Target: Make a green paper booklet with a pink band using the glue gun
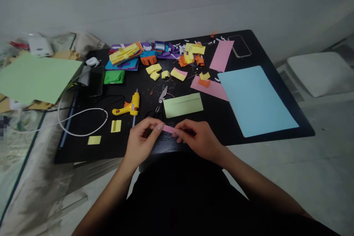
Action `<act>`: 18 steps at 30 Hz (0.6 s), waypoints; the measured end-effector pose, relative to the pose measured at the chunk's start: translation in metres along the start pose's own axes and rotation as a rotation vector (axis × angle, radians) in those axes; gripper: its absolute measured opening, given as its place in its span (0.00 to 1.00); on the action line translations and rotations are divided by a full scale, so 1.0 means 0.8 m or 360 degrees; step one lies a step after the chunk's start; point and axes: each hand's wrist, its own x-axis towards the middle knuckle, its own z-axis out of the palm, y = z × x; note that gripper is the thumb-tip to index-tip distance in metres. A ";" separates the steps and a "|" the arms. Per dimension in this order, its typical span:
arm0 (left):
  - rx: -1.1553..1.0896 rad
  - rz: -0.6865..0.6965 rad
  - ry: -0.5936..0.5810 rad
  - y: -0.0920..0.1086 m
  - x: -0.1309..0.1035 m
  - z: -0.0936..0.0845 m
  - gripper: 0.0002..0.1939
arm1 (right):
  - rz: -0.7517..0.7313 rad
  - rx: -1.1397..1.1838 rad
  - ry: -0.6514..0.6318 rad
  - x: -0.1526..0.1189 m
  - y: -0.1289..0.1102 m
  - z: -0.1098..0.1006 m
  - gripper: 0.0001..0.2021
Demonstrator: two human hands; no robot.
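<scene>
- Two bare hands meet over the near edge of a black table [221,118], at 6 o'clock on its top. Between them is a small pink paper strip [169,129], tilted slightly down towards the right.
- Left hand [142,138]: thumb and forefinger are nearly closed, pinching the strip's left end; the other fingers curl in.
- Right hand [197,138]: thumb and forefinger pinch the right end, with almost no gap; the other fingers curl beneath, partly hidden.
- Clock directions from here start at the strip. Good handling calls for a light, even pinch at both ends, since thin paper probably creases or tears if one side pulls harder.
- Any crease would likely come out cleaner with the edges lined up first, then pressed by a thumb. Whether the strip already has a fold, I cannot tell.
- A pale green folded paper [184,106] lies just beside the hands at 1 o'clock; lifted wrists would avoid nudging it.
- A yellow glue gun [135,104] lies on its side at 10 o'clock. Whether it is hot cannot be seen, so its nozzle deserves care.
- Large light blue sheets [257,99] lie well apart at 2 o'clock.
</scene>
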 end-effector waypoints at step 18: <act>-0.0106 0.0069 0.0551 -0.020 0.012 -0.041 0.11 | 0.0049 0.0136 0.0029 -0.005 0.004 -0.007 0.07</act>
